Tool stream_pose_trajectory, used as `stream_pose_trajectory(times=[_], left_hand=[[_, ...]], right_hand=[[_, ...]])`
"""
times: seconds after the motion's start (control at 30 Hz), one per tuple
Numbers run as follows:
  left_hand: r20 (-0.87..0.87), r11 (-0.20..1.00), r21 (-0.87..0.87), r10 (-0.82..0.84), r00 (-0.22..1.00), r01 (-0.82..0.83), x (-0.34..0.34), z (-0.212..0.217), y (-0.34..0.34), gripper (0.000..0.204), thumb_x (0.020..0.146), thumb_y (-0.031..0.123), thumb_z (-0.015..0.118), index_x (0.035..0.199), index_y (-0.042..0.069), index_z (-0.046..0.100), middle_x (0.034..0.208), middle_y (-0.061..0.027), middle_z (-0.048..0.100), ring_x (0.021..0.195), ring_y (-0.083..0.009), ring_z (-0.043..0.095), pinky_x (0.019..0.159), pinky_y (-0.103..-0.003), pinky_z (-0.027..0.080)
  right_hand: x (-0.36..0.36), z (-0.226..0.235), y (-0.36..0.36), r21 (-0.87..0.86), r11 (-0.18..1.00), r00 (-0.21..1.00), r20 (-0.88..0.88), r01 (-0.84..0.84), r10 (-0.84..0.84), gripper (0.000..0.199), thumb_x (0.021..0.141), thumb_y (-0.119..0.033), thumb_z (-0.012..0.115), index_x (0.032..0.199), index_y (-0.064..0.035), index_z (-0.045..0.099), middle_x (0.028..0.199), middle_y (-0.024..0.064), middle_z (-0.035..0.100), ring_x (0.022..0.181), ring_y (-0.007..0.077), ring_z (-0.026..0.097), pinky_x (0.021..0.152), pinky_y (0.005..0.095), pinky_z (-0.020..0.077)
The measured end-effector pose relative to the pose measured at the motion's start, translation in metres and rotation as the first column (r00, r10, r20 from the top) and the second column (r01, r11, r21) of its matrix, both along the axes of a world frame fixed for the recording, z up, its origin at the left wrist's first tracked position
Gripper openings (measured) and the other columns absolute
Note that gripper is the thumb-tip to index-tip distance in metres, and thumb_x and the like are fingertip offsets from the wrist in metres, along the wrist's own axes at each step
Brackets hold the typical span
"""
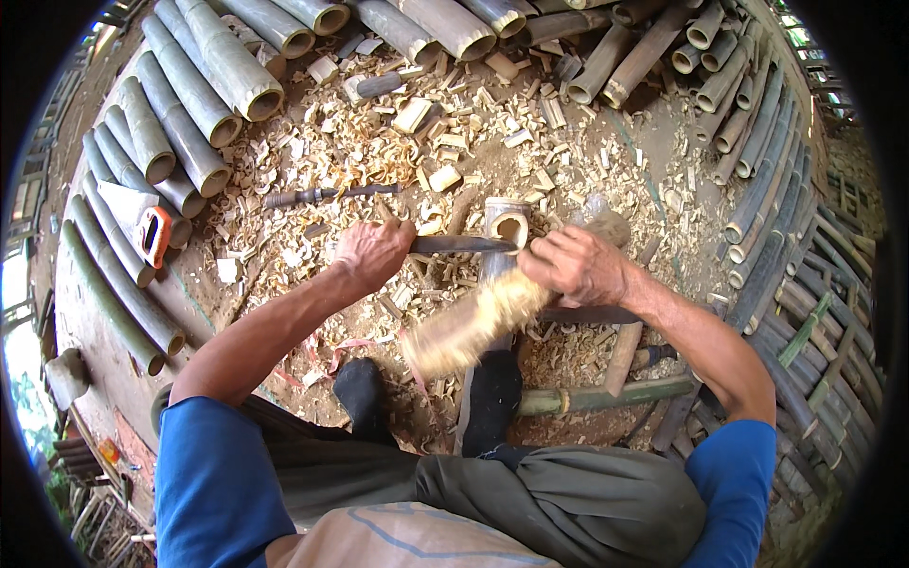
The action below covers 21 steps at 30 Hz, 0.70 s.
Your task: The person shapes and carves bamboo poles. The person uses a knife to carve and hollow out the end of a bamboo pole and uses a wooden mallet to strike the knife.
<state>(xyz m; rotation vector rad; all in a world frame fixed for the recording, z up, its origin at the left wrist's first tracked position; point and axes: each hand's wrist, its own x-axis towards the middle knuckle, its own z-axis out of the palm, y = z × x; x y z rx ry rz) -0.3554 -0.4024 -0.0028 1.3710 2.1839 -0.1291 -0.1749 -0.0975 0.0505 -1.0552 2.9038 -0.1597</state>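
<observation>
My left hand (377, 254) is closed around the handle end of a dark-bladed knife (464, 244). Its blade points right, and the tip lies by the round hole of an upright bamboo piece (507, 216). My right hand (576, 265) is closed around a pale, rough piece of wood or bamboo (473, 324), smeared by motion; its lower left part slants toward my feet. Whether the rounded brown end (609, 227) beyond my knuckles belongs to the same piece, I cannot tell. A dark flat bar (592, 314) lies below my right wrist.
Shavings and offcuts (322, 142) cover the ground. A dark ring-handled tool (331, 194) lies among them. Cut bamboo tubes (208, 62) line the left, far and right sides. An orange-handled saw (151, 235) rests on the left tubes. My black-covered feet (365, 396) are close below the work.
</observation>
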Motion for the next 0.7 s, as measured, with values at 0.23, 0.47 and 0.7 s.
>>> stream_pose_trajectory(times=[0.23,0.47,0.7], left_hand=[[0.01,0.999,-0.036,0.038,0.999,-0.038,0.001,-0.004,0.003,0.013,0.105,0.013,0.049,0.112,0.003,0.054,0.093,-0.0139,0.063,0.069,-0.0223,0.067,0.055,-0.04,0.055],[0.089,0.992,-0.119,0.055,0.995,-0.044,-0.017,-0.019,0.011,0.019,0.107,0.016,0.051,0.116,0.002,0.061,0.089,-0.0161,0.067,0.067,-0.0211,0.066,0.057,-0.039,0.057],[0.522,0.99,0.079,0.06,0.851,-0.118,-0.07,-0.006,0.034,0.05,0.097,0.053,0.067,0.083,0.006,0.077,0.059,-0.0036,0.064,0.048,-0.015,0.056,0.046,-0.036,0.046]], right_hand=[[0.0,-0.003,0.002,0.141,0.988,0.997,0.038,0.059,-0.065,0.041,0.088,-0.027,0.078,0.119,-0.0068,0.059,0.096,0.007,0.066,0.085,0.0186,0.066,0.074,0.0348,0.0597],[-0.023,0.011,0.005,0.17,0.955,0.963,0.078,0.242,-0.258,0.075,0.069,-0.034,0.094,0.128,-0.0067,0.055,0.097,0.0104,0.066,0.083,0.0242,0.068,0.07,0.0374,0.0609],[-0.029,0.071,0.016,-0.288,0.396,0.488,0.565,0.872,-0.665,0.067,0.084,-0.035,0.083,0.13,-0.0004,0.049,0.098,0.0124,0.066,0.084,0.0229,0.071,0.068,0.0347,0.0651]])
